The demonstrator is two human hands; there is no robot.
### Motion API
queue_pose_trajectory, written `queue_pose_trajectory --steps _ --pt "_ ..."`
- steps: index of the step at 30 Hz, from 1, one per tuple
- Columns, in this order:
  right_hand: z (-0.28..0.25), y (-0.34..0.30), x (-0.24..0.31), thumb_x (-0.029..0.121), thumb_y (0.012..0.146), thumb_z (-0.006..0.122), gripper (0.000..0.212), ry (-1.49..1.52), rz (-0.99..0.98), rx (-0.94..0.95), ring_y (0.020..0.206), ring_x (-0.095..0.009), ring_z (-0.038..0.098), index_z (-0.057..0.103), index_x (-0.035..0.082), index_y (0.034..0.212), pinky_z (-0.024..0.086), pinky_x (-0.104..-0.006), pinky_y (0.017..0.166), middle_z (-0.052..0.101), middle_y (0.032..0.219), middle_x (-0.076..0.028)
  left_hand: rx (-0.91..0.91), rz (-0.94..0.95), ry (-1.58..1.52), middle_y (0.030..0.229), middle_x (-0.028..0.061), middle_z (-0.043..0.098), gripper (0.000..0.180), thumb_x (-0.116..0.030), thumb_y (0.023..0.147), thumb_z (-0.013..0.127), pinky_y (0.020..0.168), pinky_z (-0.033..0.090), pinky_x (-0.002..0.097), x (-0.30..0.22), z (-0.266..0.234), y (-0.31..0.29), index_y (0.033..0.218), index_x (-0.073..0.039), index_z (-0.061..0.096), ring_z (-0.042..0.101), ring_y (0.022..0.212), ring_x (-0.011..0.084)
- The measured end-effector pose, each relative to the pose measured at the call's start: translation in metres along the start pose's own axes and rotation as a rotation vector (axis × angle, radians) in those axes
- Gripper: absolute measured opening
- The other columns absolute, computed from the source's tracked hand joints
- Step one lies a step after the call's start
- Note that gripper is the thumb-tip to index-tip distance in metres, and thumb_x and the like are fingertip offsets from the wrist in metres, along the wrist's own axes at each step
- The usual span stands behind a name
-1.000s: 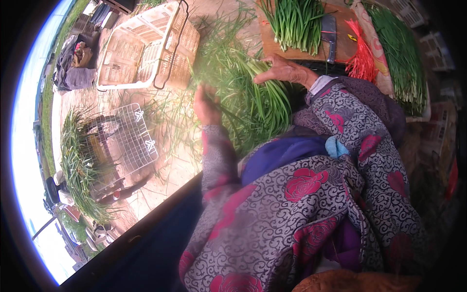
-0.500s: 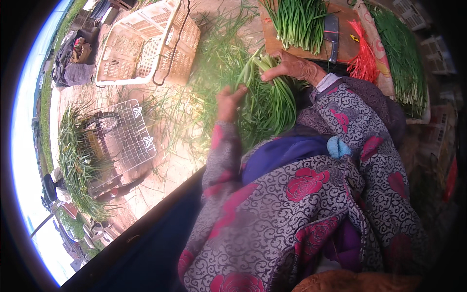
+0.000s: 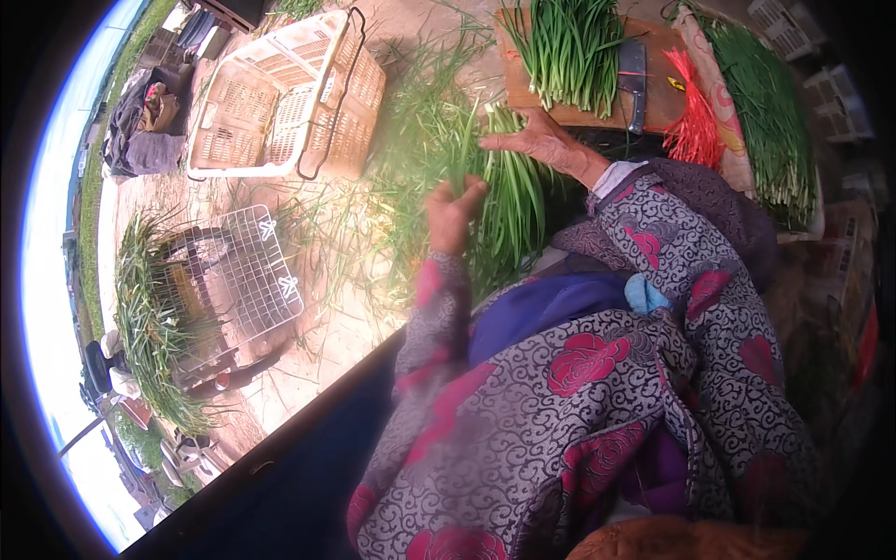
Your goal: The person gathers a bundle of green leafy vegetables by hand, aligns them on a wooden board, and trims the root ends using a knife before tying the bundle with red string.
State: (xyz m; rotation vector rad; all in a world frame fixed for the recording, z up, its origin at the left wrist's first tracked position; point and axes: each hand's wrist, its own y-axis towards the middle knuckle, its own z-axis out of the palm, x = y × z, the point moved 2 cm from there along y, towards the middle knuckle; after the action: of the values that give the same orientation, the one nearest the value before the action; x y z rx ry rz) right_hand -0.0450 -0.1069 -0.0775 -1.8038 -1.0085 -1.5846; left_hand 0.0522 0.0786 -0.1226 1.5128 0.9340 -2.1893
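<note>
My right hand (image 3: 546, 147) is closed over the pale stem ends of a bunch of green garlic chives (image 3: 518, 201), its thumb pointing left. The long leaves hang down toward my lap. Just left of it and a little lower, my left hand (image 3: 451, 217) is closed, with some green stalks rising from its thumb and fingers. Trimmed leaves and stalks (image 3: 401, 168) lie scattered on the ground beyond my left hand. A thicker pile of chives (image 3: 565, 56) rests on a wooden board (image 3: 523, 93), beside a broad knife (image 3: 635, 79).
Red ties (image 3: 693, 121) lie on the board's right side. More chives (image 3: 761, 121) are heaped on a cloth at far right. A pale plastic basket (image 3: 341, 131) stands at upper left; below it, a white wire rack (image 3: 252, 280) sits beside another green heap (image 3: 149, 327).
My right hand and the bunch have shifted slightly left, and my left hand has come slightly right and nearer to me. The whole view has tilted a little.
</note>
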Motion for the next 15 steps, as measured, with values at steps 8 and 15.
queue_pose_trajectory --steps 8,15 --pt "0.004 -0.003 0.011 0.025 0.078 0.081 0.045 0.228 0.126 0.027 0.085 -0.016 0.064 0.067 -0.005 0.109 0.052 -0.03 0.076 0.068 0.096 -0.009 0.093 0.042 0.065 0.072 -0.0042 0.061 0.009 -0.008 0.086 0.075 0.054 0.035 0.0208 0.01 0.006 -0.005 0.093 -0.004 0.071 0.048 0.058 0.0046" --pt "-0.02 -0.009 0.017 0.033 0.078 0.079 0.058 -0.012 0.006 -0.099 0.088 -0.017 0.065 0.063 -0.006 0.118 0.051 -0.029 0.083 0.07 0.099 -0.012 0.191 -0.084 -0.019 0.073 -0.0073 0.062 0.018 -0.026 0.097 0.066 0.052 0.037 0.0195 0.027 0.017 -0.002 0.099 -0.008 0.071 0.049 0.057 0.0032"
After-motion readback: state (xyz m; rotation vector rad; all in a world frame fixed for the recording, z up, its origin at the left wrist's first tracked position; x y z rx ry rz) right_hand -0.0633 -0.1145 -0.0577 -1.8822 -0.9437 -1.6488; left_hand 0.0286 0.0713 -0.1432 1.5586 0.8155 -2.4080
